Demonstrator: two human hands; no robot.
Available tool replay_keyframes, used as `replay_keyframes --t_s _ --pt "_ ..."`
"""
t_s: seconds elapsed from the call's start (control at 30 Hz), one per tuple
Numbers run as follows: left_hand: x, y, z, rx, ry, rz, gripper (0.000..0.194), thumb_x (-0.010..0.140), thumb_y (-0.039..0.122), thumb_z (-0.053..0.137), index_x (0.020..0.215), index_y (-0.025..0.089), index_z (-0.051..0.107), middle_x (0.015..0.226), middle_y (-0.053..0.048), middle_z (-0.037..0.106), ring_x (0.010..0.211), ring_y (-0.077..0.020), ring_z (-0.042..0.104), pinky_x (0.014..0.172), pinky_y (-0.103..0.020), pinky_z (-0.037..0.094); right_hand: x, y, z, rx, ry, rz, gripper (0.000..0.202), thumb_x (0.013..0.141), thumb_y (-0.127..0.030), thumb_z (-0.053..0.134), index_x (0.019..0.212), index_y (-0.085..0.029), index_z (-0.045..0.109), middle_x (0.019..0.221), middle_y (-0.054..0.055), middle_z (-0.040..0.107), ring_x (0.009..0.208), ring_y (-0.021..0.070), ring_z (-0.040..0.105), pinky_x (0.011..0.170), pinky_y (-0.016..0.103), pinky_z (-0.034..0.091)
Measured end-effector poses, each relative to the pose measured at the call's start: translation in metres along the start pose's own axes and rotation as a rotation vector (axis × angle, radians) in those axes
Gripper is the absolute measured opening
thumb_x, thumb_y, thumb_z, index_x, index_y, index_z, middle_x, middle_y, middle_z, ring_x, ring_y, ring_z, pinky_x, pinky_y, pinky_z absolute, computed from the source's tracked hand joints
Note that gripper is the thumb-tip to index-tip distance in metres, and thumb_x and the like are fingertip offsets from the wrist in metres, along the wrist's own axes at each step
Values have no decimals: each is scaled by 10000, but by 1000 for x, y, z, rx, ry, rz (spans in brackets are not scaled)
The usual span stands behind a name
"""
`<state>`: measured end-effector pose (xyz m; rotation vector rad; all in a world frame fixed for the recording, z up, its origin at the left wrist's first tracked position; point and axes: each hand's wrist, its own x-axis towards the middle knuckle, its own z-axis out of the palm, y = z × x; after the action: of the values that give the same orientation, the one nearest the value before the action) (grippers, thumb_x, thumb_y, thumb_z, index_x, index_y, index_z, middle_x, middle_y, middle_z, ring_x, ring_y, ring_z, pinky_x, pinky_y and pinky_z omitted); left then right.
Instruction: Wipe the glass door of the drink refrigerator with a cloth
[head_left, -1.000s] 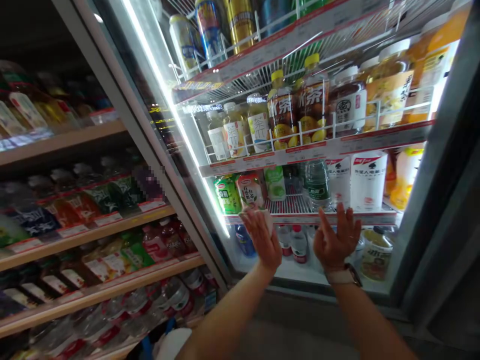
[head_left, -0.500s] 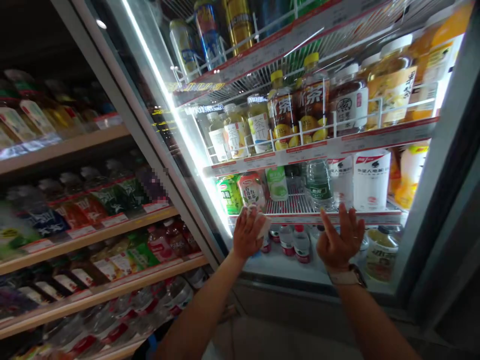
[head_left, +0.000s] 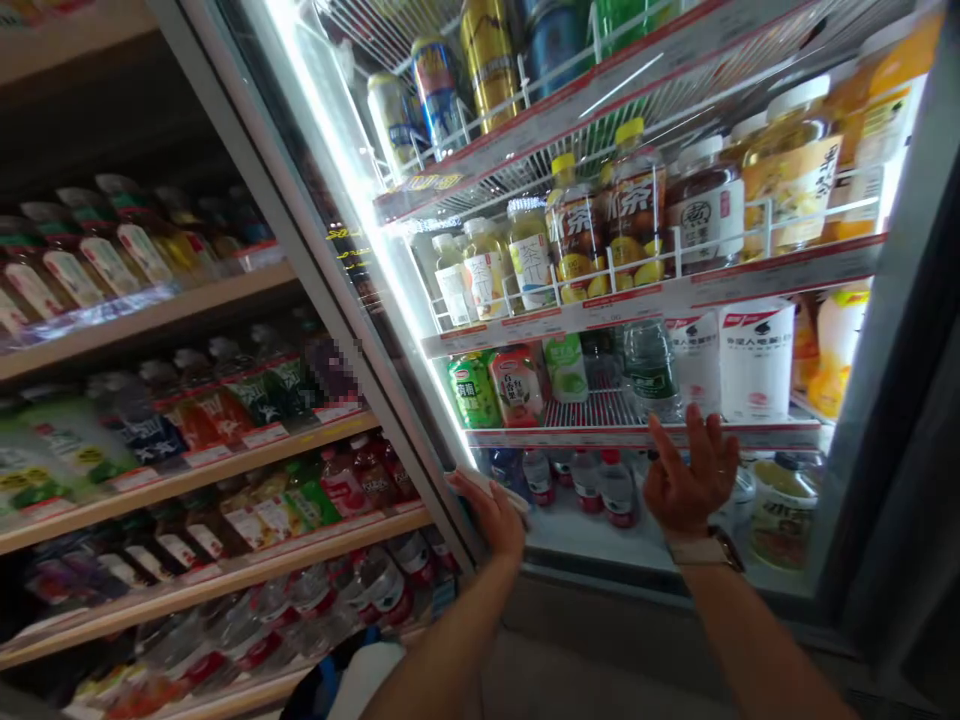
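Note:
My left hand [head_left: 491, 512] is at the lower left edge of a lit fridge, slightly blurred, wrapped round a pale, flat cloth-like item [head_left: 511, 496]. Fingers spread, my right hand [head_left: 690, 478] rests near the front edge of the lower wire shelf [head_left: 570, 437], holding nothing; a watch is on its wrist. Just above it are a clear bottle with a green label [head_left: 651, 375] and a white pouch [head_left: 756, 360]. Green and red cartons [head_left: 517, 388] stand at the left end of that shelf.
Tea bottles [head_left: 574, 240] fill the middle fridge shelf behind a wire rail, with cans [head_left: 491, 70] above. Small water bottles [head_left: 616, 490] and a large jug [head_left: 784, 515] stand on the fridge floor. Wooden shelves of drinks [head_left: 150, 480] run along the left.
My left hand has moved down and left from the shelf edge to the fridge's side frame, with the pale item. My right hand stays beside the shelf edge. The view has shifted slightly left.

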<state>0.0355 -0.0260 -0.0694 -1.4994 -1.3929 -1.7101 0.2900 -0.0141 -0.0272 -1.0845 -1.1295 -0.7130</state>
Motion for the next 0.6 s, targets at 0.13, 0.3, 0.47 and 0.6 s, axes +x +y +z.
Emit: replay_keyframes --t_s 0.13,0.3,0.47,0.6 --pt "65 40 14 24 22 59 646 1007 272 328 1567 183 18 1647 -104 -49 1489 -263 -118 1227 -566 34 0 -1 1 0 -6 -1 471 818 -173 465 1215 -284 693 1413 73 565 1346 300 484 1106 504 353" --pt "113 114 34 27 -67 365 654 991 261 375 1570 220 71 1652 -75 71 1514 -276 -28 1231 -563 126 6 -8 0 -4 16 -4 468 850 -160 440 1236 -284 675 1404 83 572 1363 278 468 1121 499 341" --pt "62 142 53 -17 -316 726 669 949 222 444 1560 224 174 1609 -76 250 1510 -278 71 1210 -505 243 11 -9 -2 29 42 -29 485 888 -126 410 1308 -256 615 1409 107 567 1370 255 461 1141 488 322" --pt "31 139 53 -39 -434 788 695 937 241 449 1563 190 149 1603 -97 256 1505 -284 107 1194 -495 290 10 -5 -4 65 -5 -21 447 918 -178 421 1323 -246 598 1395 115 577 1368 253 462 1146 491 315"
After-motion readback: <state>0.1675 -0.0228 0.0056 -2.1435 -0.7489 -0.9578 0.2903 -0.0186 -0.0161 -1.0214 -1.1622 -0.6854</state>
